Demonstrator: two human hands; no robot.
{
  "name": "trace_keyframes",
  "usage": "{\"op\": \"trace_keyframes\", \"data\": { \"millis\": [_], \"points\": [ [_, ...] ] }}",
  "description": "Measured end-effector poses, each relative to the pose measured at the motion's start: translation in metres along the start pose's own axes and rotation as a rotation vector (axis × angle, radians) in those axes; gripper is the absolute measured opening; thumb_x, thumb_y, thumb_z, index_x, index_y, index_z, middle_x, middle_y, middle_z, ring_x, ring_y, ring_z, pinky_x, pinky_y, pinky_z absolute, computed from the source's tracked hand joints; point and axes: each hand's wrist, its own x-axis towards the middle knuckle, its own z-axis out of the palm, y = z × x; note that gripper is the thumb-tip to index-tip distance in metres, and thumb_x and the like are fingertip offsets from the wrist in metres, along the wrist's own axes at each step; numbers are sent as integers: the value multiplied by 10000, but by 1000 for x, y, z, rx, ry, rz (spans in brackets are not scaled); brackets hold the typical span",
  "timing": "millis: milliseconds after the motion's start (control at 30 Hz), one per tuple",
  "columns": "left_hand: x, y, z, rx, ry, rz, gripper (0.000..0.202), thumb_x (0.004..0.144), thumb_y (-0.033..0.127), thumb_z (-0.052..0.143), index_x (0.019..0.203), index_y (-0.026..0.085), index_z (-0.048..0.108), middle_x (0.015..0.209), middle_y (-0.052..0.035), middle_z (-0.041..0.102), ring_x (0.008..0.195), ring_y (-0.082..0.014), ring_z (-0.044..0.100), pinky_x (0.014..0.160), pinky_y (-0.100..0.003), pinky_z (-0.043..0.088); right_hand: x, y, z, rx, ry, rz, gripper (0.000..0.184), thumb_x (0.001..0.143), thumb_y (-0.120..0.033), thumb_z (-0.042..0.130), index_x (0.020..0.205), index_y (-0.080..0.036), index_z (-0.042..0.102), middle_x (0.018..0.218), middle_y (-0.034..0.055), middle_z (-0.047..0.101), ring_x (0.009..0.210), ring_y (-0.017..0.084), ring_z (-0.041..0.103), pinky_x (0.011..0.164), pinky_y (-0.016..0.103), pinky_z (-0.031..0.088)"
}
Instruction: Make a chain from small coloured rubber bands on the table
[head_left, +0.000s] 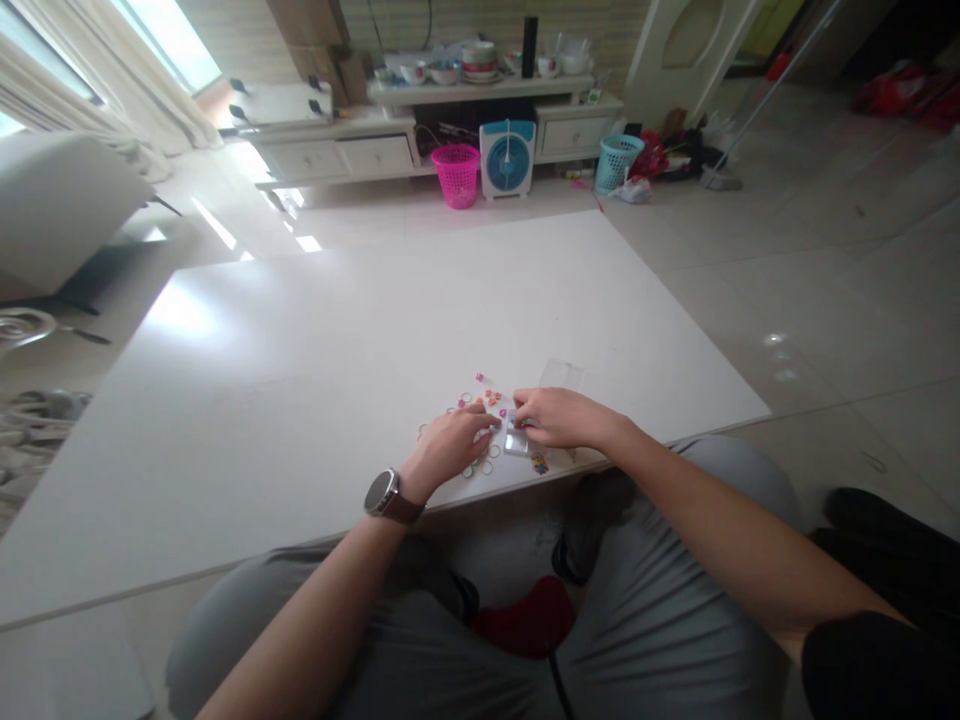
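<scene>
My left hand, with a watch on its wrist, rests low over the white table. Its thumb and forefinger close around a tiny bluish piece. My right hand reaches over a small clear plastic box, fingers curled together at its far end; anything between them is too small or hidden. Several thin rings lie around and partly under my left hand. Orange pieces and pink pieces are scattered just beyond it. A colourful little figure lies close to the table's near edge.
Behind my right hand lies a transparent flat lid or tray. Across the floor stand a pink basket, a blue fan and a light blue basket, before a cabinet. My knees are under the near table edge.
</scene>
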Motion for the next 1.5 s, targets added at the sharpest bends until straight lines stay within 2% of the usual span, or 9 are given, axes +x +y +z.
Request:
{"op": "trace_keyframes", "data": {
  "millis": [167,300,433,500,600,800,1000,1167,1500],
  "points": [
    [1,0,-1,-11,1,-10,243,962,257,527,1075,264,742,1067,-64,685,868,-206,661,715,-291,483,-1,-2,-6,-39,4,37,168,924,-188,569,927,-179,737,994,75,663,828,181,624,685,276,372],
    [1,1,-1,-18,10,0,204,940,228,537,1021,248,723,1056,-61,675,827,-196,646,684,-291,459,-4,-5,-9,-38,26,79,161,951,-312,598,991,-179,681,1016,87,647,909,211,625,747,282,407],
    [2,2,-2,-16,22,8,172,940,233,538,971,235,708,1036,-56,673,790,-186,635,654,-291,431,-6,-6,-3,-1,10,132,498,828,-459,765,1193,-174,582,1149,120,626,1048,276,609,849,328,457],
    [2,4,-1,-13,28,9,166,949,251,537,938,229,701,1015,-54,674,777,-185,630,637,-289,418,-6,-7,2,10,-13,133,639,762,-444,823,1255,-165,528,1197,134,615,1091,298,595,891,359,469],
    [3,5,-1,-7,37,3,180,959,250,523,899,223,690,980,-54,678,779,-186,631,631,-285,408,-6,-9,5,4,-40,126,698,721,-376,847,1283,-163,493,1219,139,611,1117,311,585,931,386,472],
    [2,4,-1,-26,68,-13,133,934,214,546,929,225,678,949,-49,689,781,-189,626,651,-286,414,-5,-9,6,7,-21,80,714,718,-255,826,1329,-137,476,1261,158,605,1148,312,576,975,403,471],
    [1,9,-3,-192,176,-46,111,923,246,607,979,223,700,963,-30,707,720,-151,619,684,-275,444,-3,-6,8,60,-6,84,678,718,-232,834,1314,-156,519,1248,147,622,1159,307,584,974,402,479],
    [3,15,6,-251,208,-11,117,939,255,617,971,217,722,922,-21,715,677,-129,610,717,-272,460,-2,-10,5,71,-25,85,662,740,-210,817,1333,-162,525,1244,137,634,1174,302,585,966,392,478],
    [4,14,15,-163,171,44,228,973,210,534,1027,230,754,1060,-59,754,954,-201,698,824,-291,510,-1,-13,5,69,-16,90,742,718,-177,815,1390,-167,499,1277,139,623,1174,300,575,965,392,471]
  ]
}}
